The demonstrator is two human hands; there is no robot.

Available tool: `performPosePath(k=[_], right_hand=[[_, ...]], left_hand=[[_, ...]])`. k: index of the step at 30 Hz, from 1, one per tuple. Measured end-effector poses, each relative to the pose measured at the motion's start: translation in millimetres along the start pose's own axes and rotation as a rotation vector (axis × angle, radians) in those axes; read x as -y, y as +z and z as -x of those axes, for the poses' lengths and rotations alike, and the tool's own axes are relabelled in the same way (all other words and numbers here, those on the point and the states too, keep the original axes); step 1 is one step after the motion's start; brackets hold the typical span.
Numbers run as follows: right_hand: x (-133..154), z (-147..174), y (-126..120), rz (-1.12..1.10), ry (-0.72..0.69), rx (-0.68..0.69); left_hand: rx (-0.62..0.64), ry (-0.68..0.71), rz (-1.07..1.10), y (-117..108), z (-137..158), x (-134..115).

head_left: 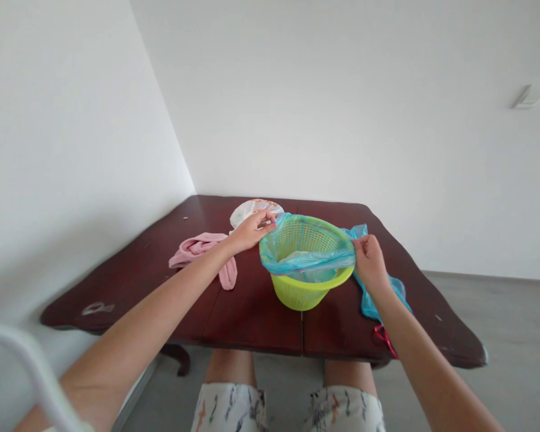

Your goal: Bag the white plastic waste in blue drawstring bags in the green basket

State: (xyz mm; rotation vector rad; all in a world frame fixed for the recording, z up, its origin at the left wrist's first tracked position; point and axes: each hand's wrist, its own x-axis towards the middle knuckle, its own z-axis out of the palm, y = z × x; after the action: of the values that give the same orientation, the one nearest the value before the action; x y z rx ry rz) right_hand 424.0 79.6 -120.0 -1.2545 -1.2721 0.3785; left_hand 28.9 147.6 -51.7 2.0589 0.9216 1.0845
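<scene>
A green plastic basket with a perforated wall stands on the dark red table, tipped slightly toward me. Inside it hangs a thin blue plastic bag, its edge drawn over the far left rim and stretched across the near opening. My left hand pinches the bag at the left rim. At the right rim my right hand has its fingers closed on the bag's edge. The front part of the rim shows bare below the stretched edge.
A folded pink cloth lies left of the basket, and a white plastic bag behind it. More blue plastic lies under my right forearm, near a red-handled item. The wooden table meets walls behind and left.
</scene>
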Motion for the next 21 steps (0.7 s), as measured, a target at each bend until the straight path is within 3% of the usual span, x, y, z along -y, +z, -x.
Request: performPosePath(k=[7, 11, 14, 17, 21], right_hand=[[-2, -4, 1, -0.086, 0.025, -0.033], [2, -2, 5, -0.48, 0.227, -0.034], [5, -2, 4, -0.687, 0.395, 0.045], [9, -6, -7, -0.731, 0.447, 0.115], [19, -17, -23, -0.747, 0.564, 0.307]], left_hand=[[0.124, 0.021, 0.093, -3, -2, 1], [0.224, 0.047, 0.135, -1, -3, -1], [0.121, 0.013, 0.105, 3, -3, -6], [-0.033, -0.096, 0.055, 7, -4, -12], [-0.087, -0.188, 0.051, 9, -6, -19]])
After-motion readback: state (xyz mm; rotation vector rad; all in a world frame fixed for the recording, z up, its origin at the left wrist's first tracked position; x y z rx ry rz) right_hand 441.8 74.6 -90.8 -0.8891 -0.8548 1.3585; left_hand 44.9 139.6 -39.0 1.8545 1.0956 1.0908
